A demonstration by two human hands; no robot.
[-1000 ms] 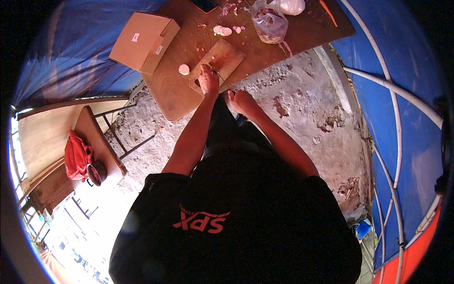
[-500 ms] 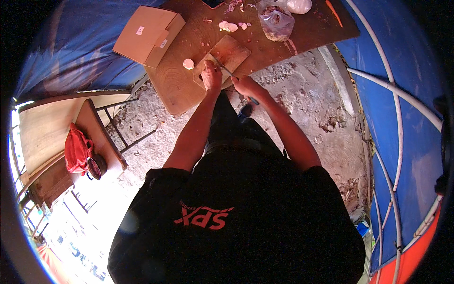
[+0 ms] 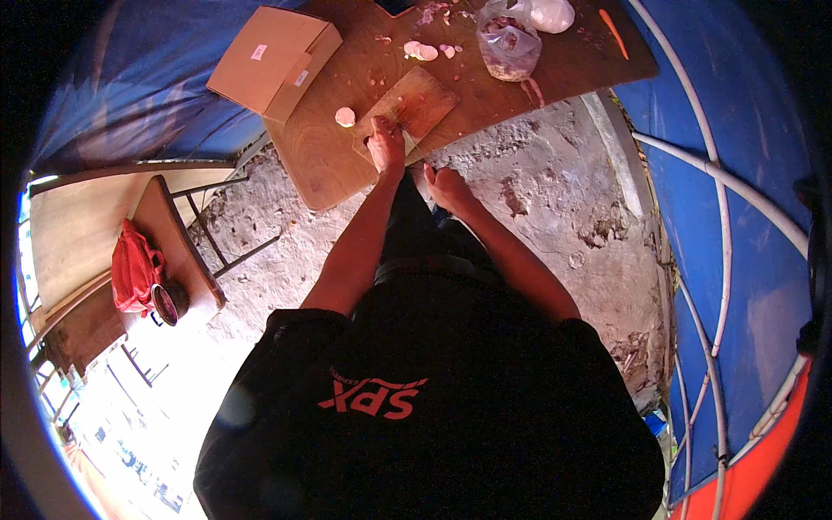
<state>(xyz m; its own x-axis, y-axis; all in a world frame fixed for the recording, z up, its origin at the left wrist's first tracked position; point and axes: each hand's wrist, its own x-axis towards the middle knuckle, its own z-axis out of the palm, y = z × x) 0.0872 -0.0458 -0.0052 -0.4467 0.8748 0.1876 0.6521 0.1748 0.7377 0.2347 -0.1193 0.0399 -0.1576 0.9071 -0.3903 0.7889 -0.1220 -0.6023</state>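
My left hand (image 3: 386, 145) rests on the near part of a wooden cutting board (image 3: 426, 97), its fingers bent together; whatever they hold is too small to make out. My right hand (image 3: 447, 186) is just off the table's near edge, closed around a knife whose blade hardly shows at this angle. Left of the board lies a pale round piece (image 3: 345, 117). Beyond the board are several pale peeled pieces (image 3: 421, 52), possibly onion or shallot, with scraps of purplish skin (image 3: 431, 12) around them.
A brown cardboard box (image 3: 273, 62) stands on the wooden table (image 3: 316, 173) at left. Farther right are a clear plastic bag (image 3: 509, 54) with brownish contents, a white bundle (image 3: 551, 14) and a slim orange item (image 3: 614, 33). A red bag (image 3: 136, 270) and bowl (image 3: 170, 302) sit at lower left.
My right hand has drawn back slightly toward me, taking the knife blade off the board. The left hand has shifted slightly nearer, its fingers still bent over the board.
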